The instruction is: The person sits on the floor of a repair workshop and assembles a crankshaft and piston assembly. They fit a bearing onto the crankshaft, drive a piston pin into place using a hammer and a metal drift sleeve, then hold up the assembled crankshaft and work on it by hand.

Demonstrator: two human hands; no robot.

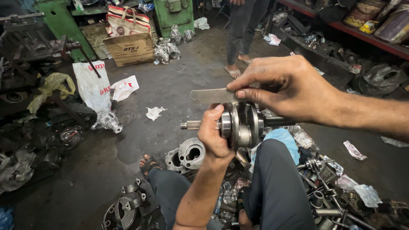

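Note:
My left hand (pixel 214 135) grips a steel crankshaft (pixel 241 123) by its left web, holding it level above my knees, with the splined shaft end (pixel 190 125) pointing left. My right hand (pixel 286 87) pinches a thin flat metal blade, a feeler gauge (pixel 209 96), between thumb and fingers. The blade lies just above the crankshaft's webs, its free end sticking out to the left.
An engine cylinder block (pixel 189 153) lies on the oily floor by my foot, with a round metal casing (pixel 123 211) nearer. Loose metal parts (pixel 328 191) pile at the right. A person's legs (pixel 240 34) stand ahead, a cardboard box (pixel 129 49) and white bags (pixel 93 85) to the left.

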